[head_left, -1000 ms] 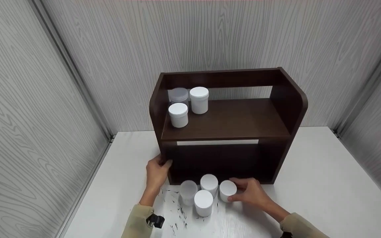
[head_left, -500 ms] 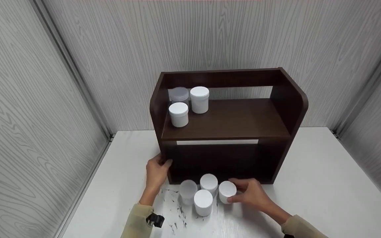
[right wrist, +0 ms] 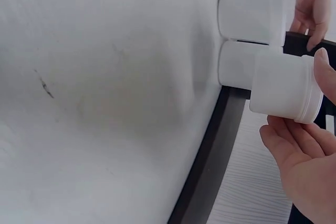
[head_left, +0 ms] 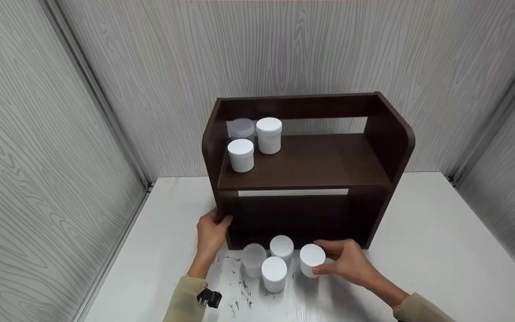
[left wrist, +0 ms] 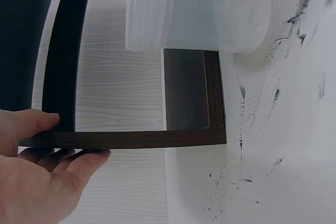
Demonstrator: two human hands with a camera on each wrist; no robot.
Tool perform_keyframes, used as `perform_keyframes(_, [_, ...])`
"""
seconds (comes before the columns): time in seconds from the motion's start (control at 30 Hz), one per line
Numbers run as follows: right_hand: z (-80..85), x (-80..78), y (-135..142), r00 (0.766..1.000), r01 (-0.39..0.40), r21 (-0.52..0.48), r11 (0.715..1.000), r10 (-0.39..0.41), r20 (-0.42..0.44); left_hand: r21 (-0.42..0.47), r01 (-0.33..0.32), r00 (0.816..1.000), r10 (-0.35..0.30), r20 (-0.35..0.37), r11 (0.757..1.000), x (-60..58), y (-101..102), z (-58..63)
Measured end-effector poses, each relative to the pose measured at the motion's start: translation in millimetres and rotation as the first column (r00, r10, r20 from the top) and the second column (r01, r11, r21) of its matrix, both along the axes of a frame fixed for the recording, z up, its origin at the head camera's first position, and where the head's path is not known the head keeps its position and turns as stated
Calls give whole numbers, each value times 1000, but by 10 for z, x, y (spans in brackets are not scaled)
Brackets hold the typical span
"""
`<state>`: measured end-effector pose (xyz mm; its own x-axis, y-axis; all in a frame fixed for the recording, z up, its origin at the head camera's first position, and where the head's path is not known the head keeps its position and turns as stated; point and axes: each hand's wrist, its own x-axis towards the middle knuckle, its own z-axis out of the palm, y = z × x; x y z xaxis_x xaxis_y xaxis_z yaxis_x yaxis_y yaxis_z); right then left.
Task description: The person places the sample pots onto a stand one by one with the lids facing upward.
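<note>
My right hand [head_left: 351,264] grips a white lidded jar [head_left: 312,260] by its sides, thumb in front and fingers behind. In the right wrist view this held jar [right wrist: 283,86] overlaps two other jars behind it. My left hand [head_left: 211,235] pinches the left side panel of the dark brown shelf [head_left: 304,179], its thumb on the inner face and fingers outside. Left of the held jar, a translucent jar [head_left: 254,259] and two white jars, one at the back [head_left: 281,248] and one in front [head_left: 274,274], stand close together before the shelf.
On the upper shelf board, at the left, stand a translucent jar [head_left: 242,128], a taller white jar [head_left: 269,135] and a shorter white jar [head_left: 241,155]. Dark scuff marks streak the white table [head_left: 150,264]. Grey wood-patterned walls [head_left: 284,49] rise at the back and sides.
My right hand has lifted the white jar slightly off the table and shifted it a little to the right. The left hand keeps its hold on the shelf panel.
</note>
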<state>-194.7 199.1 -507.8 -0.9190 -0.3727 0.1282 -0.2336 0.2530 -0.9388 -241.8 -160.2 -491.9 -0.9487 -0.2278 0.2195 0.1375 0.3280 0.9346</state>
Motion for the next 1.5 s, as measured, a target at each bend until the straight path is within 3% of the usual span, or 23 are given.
perform_keyframes(0.47, [560, 87, 11, 999, -14, 3, 1000, 14, -38, -8, -5, 1000, 5, -4, 1000, -1, -1, -10])
perform_keyframes(0.87, [1018, 145, -62, 999, -38, -63, 997, 39, 25, -7, 18, 1000, -18, 22, 1000, 4, -5, -7])
perform_keyframes(1.5, [1634, -30, -219, 1000, -1, -93, 996, 0, -9, -1, -12, 1000, 12, 1, 1000, -10, 10, -13])
